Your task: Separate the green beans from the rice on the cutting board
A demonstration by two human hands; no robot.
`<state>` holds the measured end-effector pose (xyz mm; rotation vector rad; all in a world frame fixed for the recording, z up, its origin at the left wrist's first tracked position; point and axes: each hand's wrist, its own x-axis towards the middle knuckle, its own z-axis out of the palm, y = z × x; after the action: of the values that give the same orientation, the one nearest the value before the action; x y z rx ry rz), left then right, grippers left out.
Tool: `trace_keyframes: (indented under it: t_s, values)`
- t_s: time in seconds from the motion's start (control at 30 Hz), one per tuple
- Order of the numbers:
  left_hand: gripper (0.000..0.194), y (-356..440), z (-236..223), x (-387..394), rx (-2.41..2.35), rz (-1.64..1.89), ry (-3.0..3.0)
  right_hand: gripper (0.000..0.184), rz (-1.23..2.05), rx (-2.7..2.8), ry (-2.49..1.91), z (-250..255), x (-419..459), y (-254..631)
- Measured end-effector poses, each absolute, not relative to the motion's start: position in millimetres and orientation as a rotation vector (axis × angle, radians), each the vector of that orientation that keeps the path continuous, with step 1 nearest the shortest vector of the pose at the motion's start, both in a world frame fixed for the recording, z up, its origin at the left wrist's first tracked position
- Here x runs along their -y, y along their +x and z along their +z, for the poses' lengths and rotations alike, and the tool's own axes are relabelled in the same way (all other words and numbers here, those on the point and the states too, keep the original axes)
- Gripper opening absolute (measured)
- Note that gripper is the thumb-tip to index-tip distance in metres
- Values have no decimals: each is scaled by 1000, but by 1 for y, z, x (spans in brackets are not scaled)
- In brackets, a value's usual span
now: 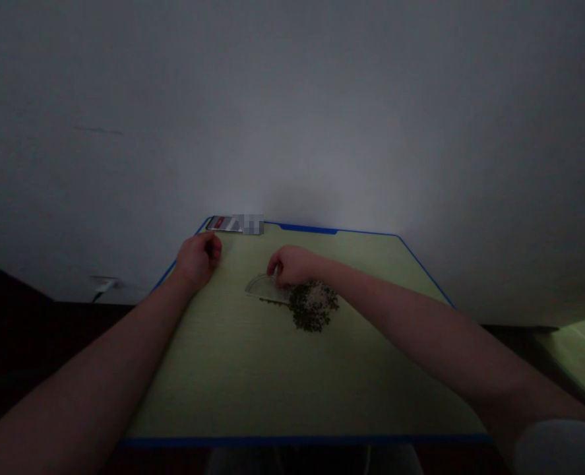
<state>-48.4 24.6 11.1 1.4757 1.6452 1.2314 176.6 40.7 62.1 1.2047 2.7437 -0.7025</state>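
Note:
My right hand (292, 264) is above the middle of the table, its thumb and fingers pinched on the upper curved edge of a clear half-round protractor (261, 287). The protractor's straight edge faces me, and its right end reaches the left side of a pile of small grains or seeds (316, 305). Dark green and pale beige pieces are mixed in this pile, partly under my right wrist. Resting near the table's left edge, my left hand (197, 260) is loosely curled with nothing visible in it.
The pale green table (252, 382) has a blue rim and stands against a grey wall (322, 119). A phone-like flat item (227, 223), partly blurred, lies at the back left corner. A cable with a plug (104, 286) is low on the wall at left.

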Motion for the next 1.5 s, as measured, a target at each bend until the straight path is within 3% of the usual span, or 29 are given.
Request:
trace_keyframes:
  t_s: [0.1,0.23,0.7,1.23,1.5]
  values:
    - [20,-44,15,-22,-1461,1525,1057,39,-624,-2811,1059,67,-31,172]
    - [22,-40,17,-21,-1292,1637,840,40,-577,-2856,885,69,-23,166]
    - [29,-41,12,-23,-1130,1666,804,34,-597,-2864,440,78,8,173]
    - [30,-42,11,-26,-1102,1660,777,33,-683,-2881,524,90,42,203]
    - [30,-41,12,-22,-1084,1674,772,27,-1033,-2762,-361,82,54,104]
